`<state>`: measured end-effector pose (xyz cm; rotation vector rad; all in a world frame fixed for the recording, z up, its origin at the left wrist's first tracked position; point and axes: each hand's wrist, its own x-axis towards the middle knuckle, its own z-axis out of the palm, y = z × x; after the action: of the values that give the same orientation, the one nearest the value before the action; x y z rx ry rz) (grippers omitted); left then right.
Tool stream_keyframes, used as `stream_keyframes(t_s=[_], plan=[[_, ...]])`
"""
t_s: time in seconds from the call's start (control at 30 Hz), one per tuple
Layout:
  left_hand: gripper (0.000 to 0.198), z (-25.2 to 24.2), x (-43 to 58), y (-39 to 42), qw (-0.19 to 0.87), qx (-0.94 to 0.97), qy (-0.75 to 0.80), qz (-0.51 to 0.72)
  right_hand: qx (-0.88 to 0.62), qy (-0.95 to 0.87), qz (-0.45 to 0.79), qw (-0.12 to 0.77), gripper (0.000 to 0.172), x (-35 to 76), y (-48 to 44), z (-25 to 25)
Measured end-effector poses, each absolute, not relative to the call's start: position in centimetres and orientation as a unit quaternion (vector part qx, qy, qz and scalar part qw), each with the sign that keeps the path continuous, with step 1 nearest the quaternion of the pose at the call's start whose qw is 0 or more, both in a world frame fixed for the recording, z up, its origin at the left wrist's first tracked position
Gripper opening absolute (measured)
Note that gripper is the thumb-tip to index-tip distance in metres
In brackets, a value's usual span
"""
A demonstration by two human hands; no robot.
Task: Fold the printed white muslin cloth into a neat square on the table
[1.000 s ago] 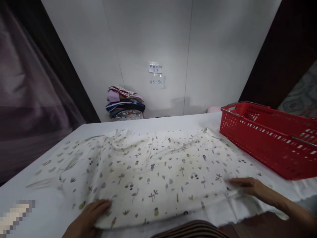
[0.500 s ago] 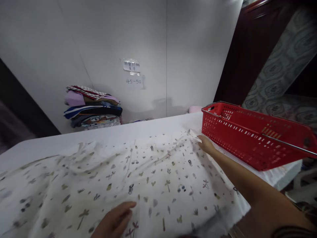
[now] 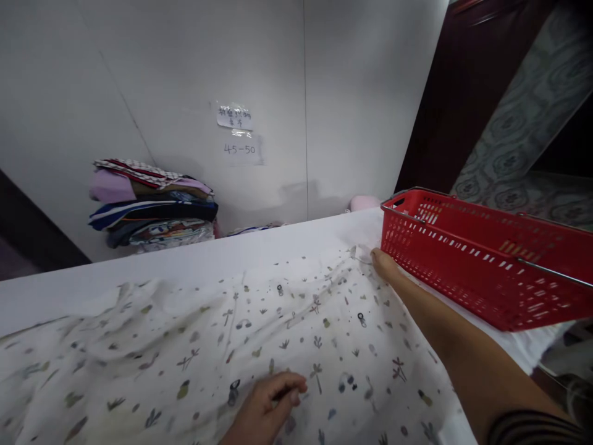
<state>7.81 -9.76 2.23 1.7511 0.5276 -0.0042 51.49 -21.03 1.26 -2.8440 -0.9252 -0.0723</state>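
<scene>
A thin white cloth (image 3: 296, 334), printed with small palm trees, leaves and other motifs, lies spread with wrinkles over the white-covered table (image 3: 259, 250). At its far right corner my right hand (image 3: 383, 264) is closed on the edge; the fingertips are mostly hidden. My left hand (image 3: 266, 405) is low over the middle of the cloth, fingers loosely curved and thumb a little apart, with nothing in it. Whether it touches the fabric I cannot tell.
A red perforated basket (image 3: 449, 266) with metal handles stands on the table's right side, close beside my right forearm. Folded fabrics (image 3: 152, 207) are stacked beyond the far left edge. Behind is a white wall (image 3: 185, 74) with paper labels (image 3: 239, 149), one reading 45-50.
My left hand has moved right across the cloth. My right hand stays at the far corner. The view has shifted slightly to the right.
</scene>
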Motion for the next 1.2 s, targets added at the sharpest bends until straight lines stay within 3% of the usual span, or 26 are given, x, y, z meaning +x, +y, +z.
stream_keyframes(t_s=[0.17,0.27,0.53,0.67,0.73,0.83,0.93,1.2], plan=[[0.018,1.9,10.7,-11.8,0.672,0.706,0.221,0.029,-0.934,-0.353,0.0,0.057,0.036,50.1,-21.9,1.5],[0.015,1.2,11.2,-12.8,0.703,0.678,0.212,0.03,-0.936,-0.348,0.0,0.055,0.026,49.7,-21.7,2.3],[0.031,2.7,11.2,-11.9,0.75,0.602,0.268,0.06,-0.9,-0.421,-0.013,0.113,0.028,40.9,-19.9,6.5],[0.047,3.8,12.0,-12.1,0.843,0.457,0.256,0.121,-0.735,-0.649,0.103,0.168,0.02,30.8,-21.5,6.5],[0.046,3.6,11.9,-12.5,0.861,0.411,0.272,0.128,-0.61,-0.735,0.211,0.207,0.026,29.0,-22.5,6.1],[0.036,2.3,11.1,-12.9,0.841,0.38,0.359,0.137,-0.727,-0.612,0.159,0.268,0.03,33.3,-23.6,5.4],[0.032,0.5,10.5,-13.1,0.821,0.373,0.409,0.144,-0.931,-0.336,-0.005,0.143,0.029,41.6,-24.7,4.4],[0.07,-1.2,12.1,-13.5,0.691,0.608,0.381,0.089,-0.98,-0.184,-0.022,0.073,0.034,49.8,-26.4,1.3]])
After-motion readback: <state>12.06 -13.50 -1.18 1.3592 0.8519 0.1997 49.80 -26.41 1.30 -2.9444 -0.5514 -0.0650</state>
